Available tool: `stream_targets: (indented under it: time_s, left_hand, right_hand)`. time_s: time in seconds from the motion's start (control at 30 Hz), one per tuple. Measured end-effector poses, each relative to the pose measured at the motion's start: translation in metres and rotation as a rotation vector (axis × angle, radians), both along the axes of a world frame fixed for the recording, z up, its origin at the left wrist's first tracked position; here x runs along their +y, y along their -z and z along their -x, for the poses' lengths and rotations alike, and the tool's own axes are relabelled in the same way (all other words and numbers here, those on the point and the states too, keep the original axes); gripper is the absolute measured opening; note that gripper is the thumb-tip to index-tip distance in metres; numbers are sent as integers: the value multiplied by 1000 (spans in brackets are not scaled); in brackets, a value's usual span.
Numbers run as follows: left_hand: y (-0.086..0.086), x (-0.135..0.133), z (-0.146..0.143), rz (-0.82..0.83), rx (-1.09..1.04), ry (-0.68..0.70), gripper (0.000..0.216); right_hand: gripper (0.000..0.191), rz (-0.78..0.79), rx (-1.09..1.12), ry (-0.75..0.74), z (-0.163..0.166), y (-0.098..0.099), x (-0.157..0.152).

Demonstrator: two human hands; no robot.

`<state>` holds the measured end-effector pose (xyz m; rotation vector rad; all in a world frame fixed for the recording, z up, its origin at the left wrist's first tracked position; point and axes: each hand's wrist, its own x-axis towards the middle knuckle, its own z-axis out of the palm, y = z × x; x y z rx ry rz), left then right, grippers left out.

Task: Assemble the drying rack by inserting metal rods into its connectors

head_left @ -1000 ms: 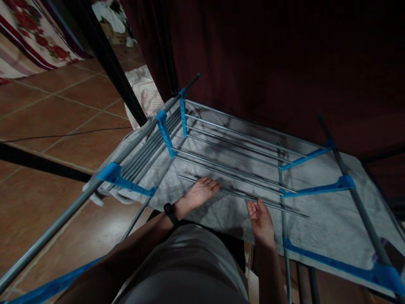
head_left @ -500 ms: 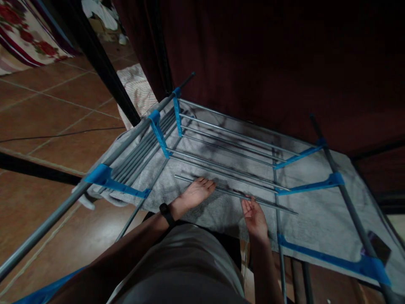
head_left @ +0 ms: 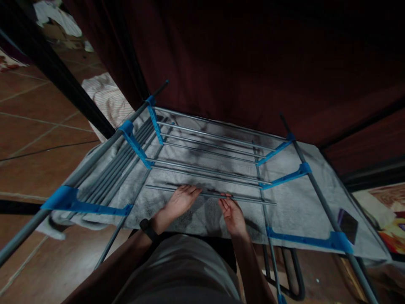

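Note:
Just above the towel-covered surface, both of my hands are at a thin grey metal rod (head_left: 253,200), which appears to have a second rod close beside it. My left hand (head_left: 181,202), wearing a black wristband, is closed over the rod from above, hiding part of it. With the palm turned up, my right hand (head_left: 233,214) pinches the rod at the fingertips. Beyond them stands a partly built rack with grey tubes (head_left: 207,173) fixed between blue plastic brackets (head_left: 141,147) on the left and similar blue brackets (head_left: 283,181) on the right.
A grey towel (head_left: 294,211) covers the surface under the rack. More grey rods (head_left: 117,160) lie at its left side. A dark phone-like object (head_left: 348,226) rests at the right. A dark red curtain (head_left: 221,63) hangs behind; black posts (head_left: 63,71) stand at the left.
The view has swung to the right, so the rack appears farther left. My hands have come slightly closer together along the rod and still hold it.

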<state>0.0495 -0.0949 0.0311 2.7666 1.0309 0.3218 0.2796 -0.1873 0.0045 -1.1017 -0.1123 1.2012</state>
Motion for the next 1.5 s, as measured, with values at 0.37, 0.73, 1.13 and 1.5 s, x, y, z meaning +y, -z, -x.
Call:
stream_targets:
  time_s: [0.37, 0.73, 1.13, 1.5]
  left_hand:
    - [-12, 1, 8, -55, -84, -67, 38]
    - [-31, -12, -1, -119, -71, -18, 39]
    - [-34, -35, 0, -392, -478, -11, 45]
    - [-30, -28, -13, -82, -720, -90, 40]
  right_hand:
    - [29, -9, -412, -171, 10, -24, -15]
    - [39, -216, -1622, -424, -6, -34, -9]
    - [24, -200, -1413, -151, -28, -81, 7]
    - [22, -308, -1064, 76, 8, -147, 25]
